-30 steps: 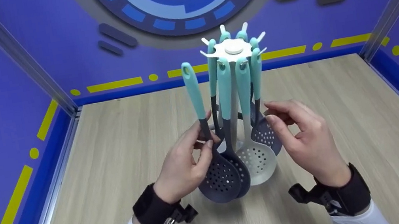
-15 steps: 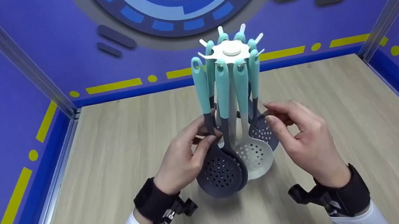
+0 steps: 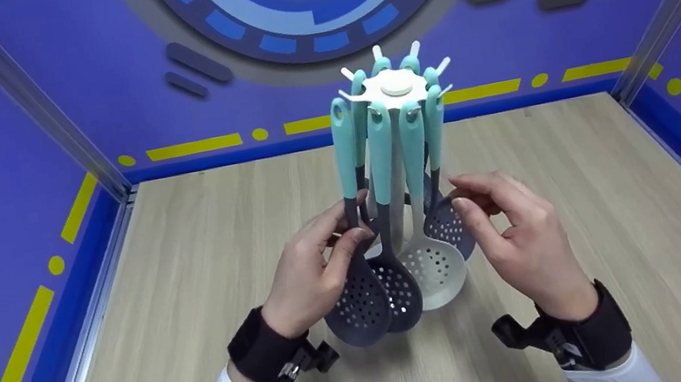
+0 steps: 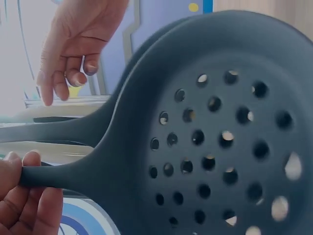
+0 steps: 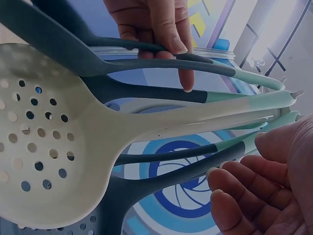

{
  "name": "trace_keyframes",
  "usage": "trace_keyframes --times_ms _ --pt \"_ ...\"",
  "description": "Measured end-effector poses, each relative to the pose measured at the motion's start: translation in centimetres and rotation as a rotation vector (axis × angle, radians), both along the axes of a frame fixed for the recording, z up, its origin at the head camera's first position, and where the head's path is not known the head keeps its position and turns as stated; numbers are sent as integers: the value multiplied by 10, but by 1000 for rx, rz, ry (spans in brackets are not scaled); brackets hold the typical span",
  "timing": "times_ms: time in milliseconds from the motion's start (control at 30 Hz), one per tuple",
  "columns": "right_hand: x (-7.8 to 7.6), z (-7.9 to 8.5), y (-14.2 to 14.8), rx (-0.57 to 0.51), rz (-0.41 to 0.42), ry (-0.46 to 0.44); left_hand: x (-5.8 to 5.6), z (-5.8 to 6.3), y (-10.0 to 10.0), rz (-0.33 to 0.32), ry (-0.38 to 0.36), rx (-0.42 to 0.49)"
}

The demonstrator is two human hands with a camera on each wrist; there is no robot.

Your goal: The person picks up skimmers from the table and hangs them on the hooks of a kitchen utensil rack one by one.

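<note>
My left hand (image 3: 309, 271) pinches the dark neck of a skimmer (image 3: 356, 304) with a teal handle; its perforated bowl fills much of the left wrist view (image 4: 129, 122). The handle's top is beside the front-left hook of a white utensil rack (image 3: 395, 84); I cannot tell whether the hook passes through its hole. A second dark skimmer (image 3: 404, 293) and a pale skimmer (image 3: 445, 267) hang in front. My right hand (image 3: 521, 234) is beside the rack's right side, fingers loosely bent and holding nothing, near a dark perforated utensil (image 3: 448, 225).
More teal-handled utensils hang round the back of the rack, partly hidden. The rack stands on a wood-grain table (image 3: 185, 243). Blue patterned panels (image 3: 272, 103) enclose the back and both sides. Each wrist wears a black strap (image 3: 266, 346) with a small camera.
My left hand has brought the skimmer's handle rightward, upright against the rack. In the last half second its bowl has swung left, uncovering more of the second dark skimmer. The right hand stays put.
</note>
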State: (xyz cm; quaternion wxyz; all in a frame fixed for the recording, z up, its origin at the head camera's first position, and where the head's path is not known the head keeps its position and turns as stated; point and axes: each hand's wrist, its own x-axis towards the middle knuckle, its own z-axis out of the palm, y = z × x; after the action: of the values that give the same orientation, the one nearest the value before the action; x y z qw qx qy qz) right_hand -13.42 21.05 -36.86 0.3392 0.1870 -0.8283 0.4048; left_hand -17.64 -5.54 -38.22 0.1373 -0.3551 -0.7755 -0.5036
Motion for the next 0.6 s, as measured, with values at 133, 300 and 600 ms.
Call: trace_keyframes --times_ms 133,300,600 --pt "0 0 0 -4 5 4 3 4 -2 16 27 20" --pt "0 -1 0 1 3 -2 2 8 -2 61 85 24" --pt "0 0 0 0 6 -3 -1 9 0 85 79 5"
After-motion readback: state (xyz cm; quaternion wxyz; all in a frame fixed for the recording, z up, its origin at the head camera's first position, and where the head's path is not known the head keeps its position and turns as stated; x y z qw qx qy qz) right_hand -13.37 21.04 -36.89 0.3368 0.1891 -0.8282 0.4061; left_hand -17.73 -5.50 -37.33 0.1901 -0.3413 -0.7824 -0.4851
